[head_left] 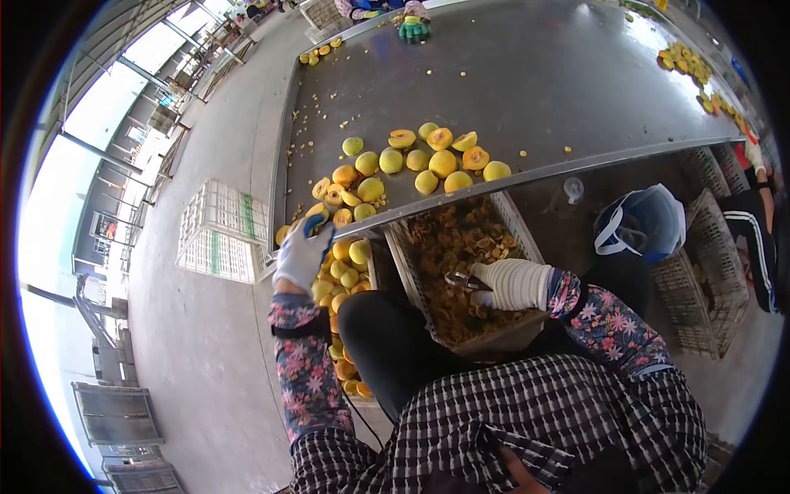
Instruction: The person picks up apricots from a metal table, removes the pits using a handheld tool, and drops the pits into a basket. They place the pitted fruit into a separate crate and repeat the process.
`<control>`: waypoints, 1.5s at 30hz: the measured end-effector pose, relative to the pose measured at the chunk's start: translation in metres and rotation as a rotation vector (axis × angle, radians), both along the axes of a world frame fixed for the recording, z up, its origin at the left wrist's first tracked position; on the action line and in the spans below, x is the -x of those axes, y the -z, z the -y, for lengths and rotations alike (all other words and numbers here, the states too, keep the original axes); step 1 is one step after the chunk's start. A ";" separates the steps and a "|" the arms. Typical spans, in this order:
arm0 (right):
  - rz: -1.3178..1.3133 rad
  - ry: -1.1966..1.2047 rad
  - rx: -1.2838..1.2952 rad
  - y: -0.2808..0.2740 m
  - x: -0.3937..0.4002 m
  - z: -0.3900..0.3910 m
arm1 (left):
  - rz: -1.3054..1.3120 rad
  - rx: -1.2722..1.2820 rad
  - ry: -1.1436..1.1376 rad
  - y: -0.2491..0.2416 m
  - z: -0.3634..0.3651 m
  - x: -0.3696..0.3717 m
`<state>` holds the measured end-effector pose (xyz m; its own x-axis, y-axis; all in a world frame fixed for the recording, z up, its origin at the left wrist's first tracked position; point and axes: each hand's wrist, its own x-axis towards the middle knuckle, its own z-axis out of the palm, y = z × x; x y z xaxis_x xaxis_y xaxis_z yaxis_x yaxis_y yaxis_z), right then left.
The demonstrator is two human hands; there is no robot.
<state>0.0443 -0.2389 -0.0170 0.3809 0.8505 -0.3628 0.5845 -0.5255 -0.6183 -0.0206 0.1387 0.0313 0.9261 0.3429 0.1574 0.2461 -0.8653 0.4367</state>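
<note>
My left hand [304, 251], in a white and blue glove, is at the table's near left edge, beside halved yellow fruit [341, 217] on the metal tabletop [362, 90]. Its fingers are partly hidden, and I cannot make out whether it holds anything. My right hand [512, 285], in a striped glove, is closed round a metal hand tool [466, 281]. The tool is over a crate [527, 222] of brown-orange scraps. Whole and halved yellow-green fruit [391, 160] lies on the table above the crate. Below my left hand is a crate of yellow fruit [339, 276].
White plastic crates [226, 230] stand on the floor at the left. To the right are a bucket with a white liner [646, 222] and stacked crates [699, 284]. A co-worker's green-gloved hand [414, 30] is at the far edge; another person's leg [753, 247] shows at the right.
</note>
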 end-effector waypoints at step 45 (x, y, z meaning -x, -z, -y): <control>0.632 0.366 -0.454 -0.011 0.011 -0.041 | 0.449 2.102 0.146 0.041 0.188 -0.042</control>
<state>0.0330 -0.1981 -0.0059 0.6752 0.6462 0.3557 0.7322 -0.5287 -0.4294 0.0214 -0.0488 -0.0093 0.9734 0.2054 -0.1016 -0.1250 0.8474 0.5160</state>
